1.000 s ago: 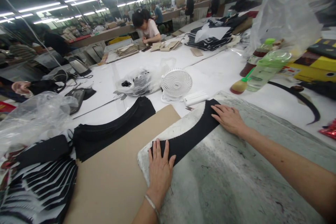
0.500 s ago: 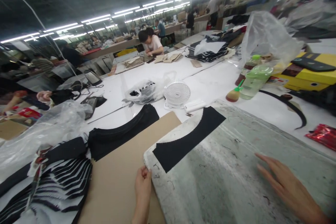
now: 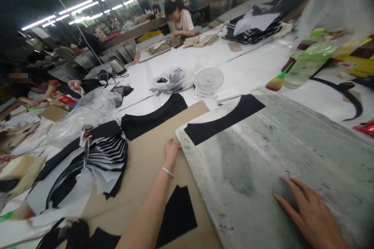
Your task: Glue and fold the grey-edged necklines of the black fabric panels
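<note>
A grey, stained board [image 3: 251, 167] with thread scraps on it lies in front of me. On its far left part rests a curved black fabric piece [image 3: 224, 120]. My left hand [image 3: 172, 151], a white bracelet on its wrist, has its fingers closed at the board's left edge, near the corner. Fingers apart, my right hand [image 3: 311, 206] is over the right part of the board, holding nothing; whether it touches the surface I cannot tell. Beneath my left forearm, another black piece [image 3: 179, 216] lies on brown cardboard [image 3: 146, 163]. A stack of curved black pieces [image 3: 154, 116] sits beyond.
Fanned black-and-white pieces [image 3: 102, 155] lie at left, beside a clear plastic bag [image 3: 87, 113]. A white fan [image 3: 209, 81], a small glue bottle [image 3: 276, 81] and a green-lidded cup [image 3: 306, 66] stand past the board. Another person [image 3: 182, 21] works at the far table.
The view has swung down and left, showing more cardboard and the black piece under my forearm. My left hand stays at the board's edge; my right hand has come nearer to me over the board.
</note>
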A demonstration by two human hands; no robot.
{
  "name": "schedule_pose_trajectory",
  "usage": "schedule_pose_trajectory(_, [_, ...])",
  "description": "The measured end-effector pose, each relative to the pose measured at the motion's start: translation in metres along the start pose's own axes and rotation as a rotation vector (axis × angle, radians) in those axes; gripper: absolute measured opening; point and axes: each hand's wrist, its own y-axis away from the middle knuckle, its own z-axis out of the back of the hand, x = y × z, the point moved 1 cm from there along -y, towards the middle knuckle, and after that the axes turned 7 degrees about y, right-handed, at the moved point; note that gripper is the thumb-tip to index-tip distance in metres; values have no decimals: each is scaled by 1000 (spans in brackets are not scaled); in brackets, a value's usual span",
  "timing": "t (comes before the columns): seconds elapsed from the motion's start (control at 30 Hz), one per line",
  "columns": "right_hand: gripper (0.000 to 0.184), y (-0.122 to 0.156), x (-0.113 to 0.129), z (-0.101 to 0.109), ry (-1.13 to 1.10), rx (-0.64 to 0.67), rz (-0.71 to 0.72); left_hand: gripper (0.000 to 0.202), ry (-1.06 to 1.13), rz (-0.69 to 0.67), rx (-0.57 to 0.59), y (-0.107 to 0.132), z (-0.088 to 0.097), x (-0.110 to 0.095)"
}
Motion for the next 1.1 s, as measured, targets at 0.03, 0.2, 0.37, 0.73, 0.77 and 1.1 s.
schedule_pose_trajectory(0.03, [73, -5, 4, 4, 7, 20, -10, 30, -24, -6, 23, -4, 2, -1])
schedule_pose_trajectory(0.2, [65, -13, 21, 13, 31, 43, -9, 27, -243, -72, 113, 16, 36, -5])
schedule_pose_trajectory(0.37, [48, -2, 71, 24, -47, 62, 25, 13, -569, -50, 191, 132, 77, 29])
schedule_pose_trajectory(0.73, [29, 28, 254, 37, -750, 552, -2, 26, -807, -15, 228, 203, 86, 77])
schedule_pose_trajectory(0.77, [28, 27, 261, 35, -765, 566, -15, 26, -797, -11, 227, 201, 88, 76])
schedule_pose_trajectory(1.1, [33, 25, 299, -6, -995, 662, -191, 20, -479, 83, 235, 185, 113, 87])
